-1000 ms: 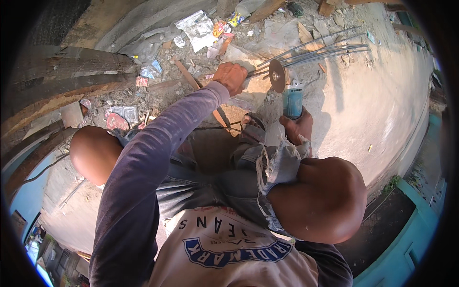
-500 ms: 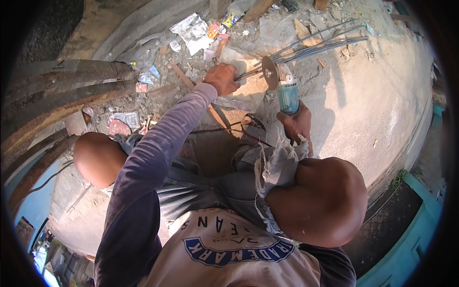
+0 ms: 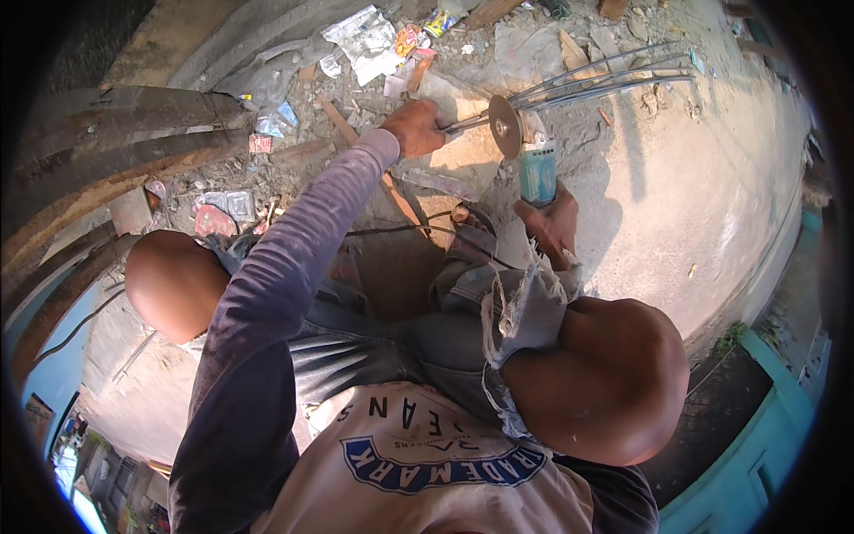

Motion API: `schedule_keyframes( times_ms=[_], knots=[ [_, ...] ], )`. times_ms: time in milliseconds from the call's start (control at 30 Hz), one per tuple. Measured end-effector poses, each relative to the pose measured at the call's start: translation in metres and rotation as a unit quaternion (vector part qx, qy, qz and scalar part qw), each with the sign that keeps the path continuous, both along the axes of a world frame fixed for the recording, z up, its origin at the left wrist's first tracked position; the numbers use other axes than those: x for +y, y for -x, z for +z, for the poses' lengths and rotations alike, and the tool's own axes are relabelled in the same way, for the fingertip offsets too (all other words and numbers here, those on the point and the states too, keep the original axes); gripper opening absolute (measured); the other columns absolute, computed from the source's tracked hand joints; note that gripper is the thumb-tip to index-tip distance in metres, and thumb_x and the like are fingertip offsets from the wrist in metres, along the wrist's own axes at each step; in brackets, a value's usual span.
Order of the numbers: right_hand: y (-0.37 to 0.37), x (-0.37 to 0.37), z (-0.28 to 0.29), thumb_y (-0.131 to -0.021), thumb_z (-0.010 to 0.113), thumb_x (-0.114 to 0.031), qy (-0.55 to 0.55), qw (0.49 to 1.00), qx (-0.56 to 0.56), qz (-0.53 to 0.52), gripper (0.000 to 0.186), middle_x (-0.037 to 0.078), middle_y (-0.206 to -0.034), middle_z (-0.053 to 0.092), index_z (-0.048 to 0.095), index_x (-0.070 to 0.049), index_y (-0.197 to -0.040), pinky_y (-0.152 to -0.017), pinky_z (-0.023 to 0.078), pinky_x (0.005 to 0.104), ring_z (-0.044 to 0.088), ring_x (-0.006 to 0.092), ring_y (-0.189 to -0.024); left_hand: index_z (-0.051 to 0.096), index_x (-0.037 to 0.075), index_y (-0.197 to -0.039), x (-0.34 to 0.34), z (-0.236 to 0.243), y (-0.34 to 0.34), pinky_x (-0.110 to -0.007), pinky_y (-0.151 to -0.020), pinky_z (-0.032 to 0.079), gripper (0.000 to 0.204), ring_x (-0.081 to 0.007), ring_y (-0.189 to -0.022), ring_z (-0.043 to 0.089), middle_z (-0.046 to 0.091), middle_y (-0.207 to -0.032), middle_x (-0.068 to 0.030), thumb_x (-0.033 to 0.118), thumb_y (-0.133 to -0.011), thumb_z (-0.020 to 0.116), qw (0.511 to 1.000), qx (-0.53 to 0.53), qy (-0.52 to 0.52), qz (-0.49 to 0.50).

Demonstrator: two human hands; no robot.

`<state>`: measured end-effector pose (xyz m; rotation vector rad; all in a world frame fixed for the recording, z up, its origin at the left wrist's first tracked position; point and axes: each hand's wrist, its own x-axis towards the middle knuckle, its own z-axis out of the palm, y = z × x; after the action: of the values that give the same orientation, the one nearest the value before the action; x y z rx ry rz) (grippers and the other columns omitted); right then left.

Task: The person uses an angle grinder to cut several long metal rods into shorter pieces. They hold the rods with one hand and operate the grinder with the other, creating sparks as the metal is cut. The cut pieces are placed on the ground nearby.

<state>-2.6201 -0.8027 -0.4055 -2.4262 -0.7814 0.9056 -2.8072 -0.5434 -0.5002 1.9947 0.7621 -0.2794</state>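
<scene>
My right hand (image 3: 550, 222) is wrapped round the body of a teal angle grinder (image 3: 537, 173). The grinder's brown cutting disc (image 3: 506, 127) stands edge-on across a bundle of thin metal rods (image 3: 578, 93); whether it touches them I cannot tell. To the left of the disc, my left hand (image 3: 416, 129) is closed round the near ends of those rods, which stretch away to the upper right. A dark cable (image 3: 391, 231) runs across in front of my foot (image 3: 463, 214).
Long wooden beams (image 3: 133, 151) lie at the left. Crumpled silver wrappers (image 3: 365, 44) and rubble litter the ground beyond my left hand. A wood strip (image 3: 405, 206) lies between my feet and that hand. At the lower right is a teal ledge (image 3: 756, 427).
The scene has shifted slightly in view. Both hands keep their grips, and the disc stays beside the rods.
</scene>
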Motion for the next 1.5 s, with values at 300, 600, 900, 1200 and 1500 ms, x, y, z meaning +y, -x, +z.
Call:
schedule_keyframes(
  times_ms=[300, 600, 900, 1200, 1500],
  knots=[
    [0.0, -0.004, 0.007, -0.073, 0.082, -0.035, 0.048, 0.997, -0.049, 0.025, 0.06, 0.03, -0.099, 0.079, 0.073, 0.005, -0.116, -0.091, 0.059, 0.052, 0.078, 0.0497, -0.098, 0.084, 0.005, -0.12, 0.005, 0.011, 0.002, -0.044, -0.098, 0.058, 0.037, -0.0314, -0.107, 0.076, 0.08, -0.112, -0.0178, 0.035, -0.098, 0.078, 1.0, -0.01, 0.007, -0.025],
    [-0.008, -0.011, -0.004, -0.072, 0.082, -0.035, 0.025, 0.999, -0.04, 0.006, 0.059, 0.027, -0.097, 0.079, 0.073, 0.005, -0.115, -0.088, 0.059, 0.0492, 0.077, 0.0434, -0.093, 0.083, 0.004, -0.123, 0.007, 0.02, 0.0, -0.045, -0.098, 0.057, 0.04, -0.032, -0.108, 0.075, 0.08, -0.111, -0.019, 0.035, -0.098, 0.077, 0.999, 0.001, 0.009, -0.035],
    [-0.007, -0.005, -0.011, -0.073, 0.083, -0.035, 0.018, 1.0, -0.004, 0.014, 0.061, 0.027, -0.103, 0.081, 0.074, 0.004, -0.118, -0.092, 0.06, 0.0492, 0.079, 0.0438, -0.099, 0.084, 0.006, -0.122, 0.007, 0.009, 0.001, -0.046, -0.097, 0.057, 0.04, -0.0343, -0.105, 0.076, 0.08, -0.109, -0.0198, 0.037, -0.097, 0.076, 0.999, -0.025, -0.019, -0.032],
    [-0.009, -0.008, -0.021, -0.073, 0.085, -0.035, 0.014, 1.0, -0.011, 0.017, 0.061, 0.027, -0.104, 0.081, 0.073, 0.004, -0.119, -0.092, 0.061, 0.0486, 0.08, 0.0439, -0.099, 0.084, 0.006, -0.123, 0.006, 0.012, 0.0, -0.045, -0.101, 0.056, 0.042, -0.0346, -0.109, 0.076, 0.082, -0.115, -0.0188, 0.037, -0.096, 0.077, 1.0, -0.008, -0.007, -0.025],
    [-0.007, -0.009, -0.026, -0.073, 0.085, -0.036, -0.002, 0.999, -0.023, 0.022, 0.06, 0.027, -0.101, 0.081, 0.073, 0.003, -0.117, -0.09, 0.06, 0.0496, 0.08, 0.044, -0.098, 0.085, 0.009, -0.124, 0.006, 0.007, 0.002, -0.045, -0.101, 0.057, 0.044, -0.0356, -0.108, 0.077, 0.082, -0.115, -0.0194, 0.04, -0.094, 0.078, 1.0, -0.012, -0.001, -0.018]
  ],
)
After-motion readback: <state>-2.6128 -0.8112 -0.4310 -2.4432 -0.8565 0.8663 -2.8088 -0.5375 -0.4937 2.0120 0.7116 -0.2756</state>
